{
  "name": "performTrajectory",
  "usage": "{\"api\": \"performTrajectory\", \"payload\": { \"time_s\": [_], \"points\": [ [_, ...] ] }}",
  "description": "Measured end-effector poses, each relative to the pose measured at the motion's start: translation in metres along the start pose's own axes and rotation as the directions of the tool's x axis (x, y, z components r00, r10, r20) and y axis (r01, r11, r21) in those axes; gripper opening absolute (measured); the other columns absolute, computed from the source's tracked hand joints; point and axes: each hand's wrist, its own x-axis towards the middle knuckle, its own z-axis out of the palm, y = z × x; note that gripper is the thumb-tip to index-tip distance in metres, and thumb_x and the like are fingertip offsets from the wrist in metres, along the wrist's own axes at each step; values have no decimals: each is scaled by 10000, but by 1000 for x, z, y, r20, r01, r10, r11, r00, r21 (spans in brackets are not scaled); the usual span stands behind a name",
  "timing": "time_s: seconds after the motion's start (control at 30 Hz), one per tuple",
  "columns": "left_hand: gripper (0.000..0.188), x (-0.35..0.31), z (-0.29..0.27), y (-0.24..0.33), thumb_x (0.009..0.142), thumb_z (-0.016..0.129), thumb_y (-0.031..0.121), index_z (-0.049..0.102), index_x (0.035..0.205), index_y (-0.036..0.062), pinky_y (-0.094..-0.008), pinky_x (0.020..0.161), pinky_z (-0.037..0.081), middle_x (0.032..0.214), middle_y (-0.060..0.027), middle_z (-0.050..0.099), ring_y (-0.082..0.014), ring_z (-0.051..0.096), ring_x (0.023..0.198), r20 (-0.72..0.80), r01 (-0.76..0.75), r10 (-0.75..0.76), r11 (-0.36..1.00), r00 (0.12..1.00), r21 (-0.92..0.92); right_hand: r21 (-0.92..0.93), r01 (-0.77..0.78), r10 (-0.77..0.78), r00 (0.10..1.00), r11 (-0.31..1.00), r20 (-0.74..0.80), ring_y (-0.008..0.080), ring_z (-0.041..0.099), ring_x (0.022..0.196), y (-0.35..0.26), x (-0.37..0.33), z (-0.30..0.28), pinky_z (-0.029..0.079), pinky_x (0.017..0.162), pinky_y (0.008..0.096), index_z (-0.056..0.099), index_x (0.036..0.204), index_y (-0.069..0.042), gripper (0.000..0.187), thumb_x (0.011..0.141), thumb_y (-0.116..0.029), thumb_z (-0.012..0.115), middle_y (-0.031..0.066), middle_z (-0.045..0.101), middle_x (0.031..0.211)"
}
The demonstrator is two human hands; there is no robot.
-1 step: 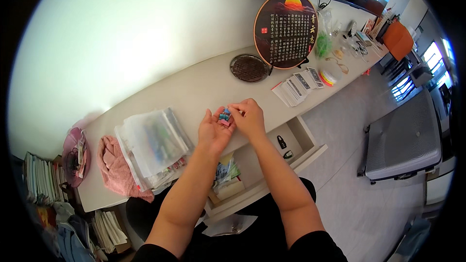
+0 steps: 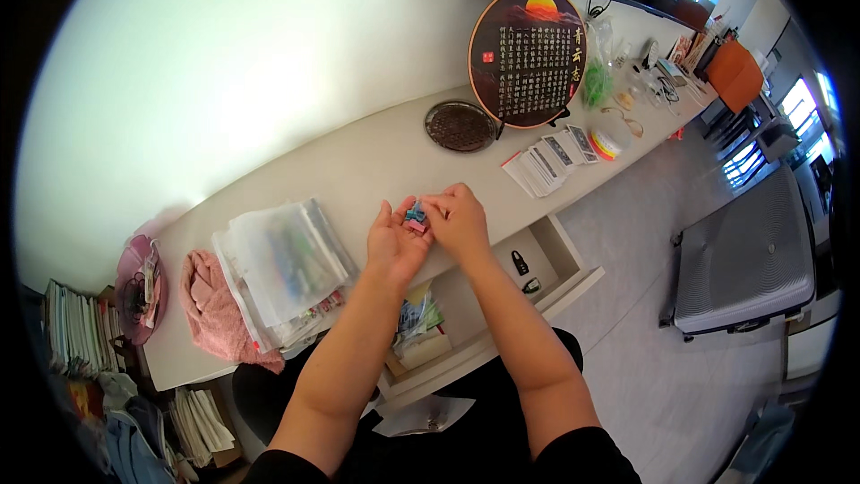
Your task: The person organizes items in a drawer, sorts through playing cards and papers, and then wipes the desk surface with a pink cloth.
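Observation:
Over the desk's front edge, my left hand (image 2: 394,246) is turned palm up, cupping several small coloured binder clips (image 2: 415,218) in blue, teal and pink. My right hand (image 2: 460,220) reaches in from the right, thumb and forefinger pinched on a blue clip above that palm. The fingers partly cover the clips, so their exact shapes are hard to make out. Below my forearms a desk drawer (image 2: 466,300) stands pulled out, with plastic-wrapped items and two small black objects (image 2: 520,262) inside.
Translucent zip bags (image 2: 287,260) and a pink towel (image 2: 215,309) lie to the left, beside a pink bowl (image 2: 141,291). Card stacks (image 2: 537,168), a dark oval tray (image 2: 460,125) and a round plaque (image 2: 528,58) are farther back. A grey suitcase (image 2: 743,255) stands at right.
My right fingertips have shifted very slightly over the clips, and the blue clip shows less between them. Everything else looks the same.

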Motion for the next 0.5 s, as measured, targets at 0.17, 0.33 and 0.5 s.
{"api": "performTrajectory", "payload": {
  "time_s": [0.17, 0.33, 0.5],
  "points": [
    [273, 30, -19, 3, 942, 500, 192, 462, 1125, -6, -375, 872, 479, 1057, -141, 534, -263, 548, 974, 107, -54, 44, 994, 993, 93, 36, 115, -117, 992, 993, 53, 295, 586, 796, -5, -9, -7, 484, 693, 373, 657, 1039, -101, 243, 805, -140, 604, 125, 561, 940],
    [284, 26, 26, -14, 906, 532, 64, 430, 1164, 2, -372, 878, 481, 1039, -128, 525, -274, 558, 971, 15, -75, 74, 946, 997, 315, 127, 9, 8, 991, 992, -131, 211, 578, 681, 26, 5, -53, 477, 615, 317, 635, 1069, -78, 284, 787, -103, 634, 109, 571, 917],
    [249, 56, 47, -35, 890, 503, 13, 450, 1133, -5, -392, 860, 517, 1028, -132, 530, -296, 573, 950, 75, -109, 86, 905, 993, 412, -10, -129, 93, 767, 992, -634, 216, 555, 825, 129, 49, -119, 460, 713, 321, 606, 1097, -56, 365, 752, -119, 706, 123, 560, 1004]
  ]
}}
